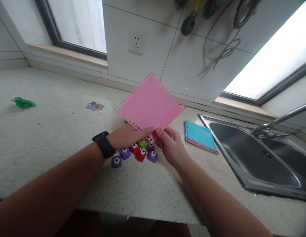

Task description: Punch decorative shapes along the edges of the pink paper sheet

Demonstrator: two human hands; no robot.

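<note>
A square pink sheet of paper (151,105), with small punched shapes along its edges, is held up with one corner towards me. My left hand (129,135), a black watch on its wrist, grips the sheet near that corner; its other fingers are hidden behind the paper. My right hand (170,143) pinches the same corner between thumb and fingers. Below the sheet, several craft punches lie on the counter, among them a red punch (141,155), a purple punch (116,161) and a green punch (141,144), partly covered by my hands and the paper.
A stack of punched coloured papers (200,135), blue on top, lies by the steel sink (241,164) at right. Paper confetti (95,105) is heaped at the back left of the speckled counter (56,138). A crumpled green piece (24,102) lies far left. A faucet (268,128) stands over the sink.
</note>
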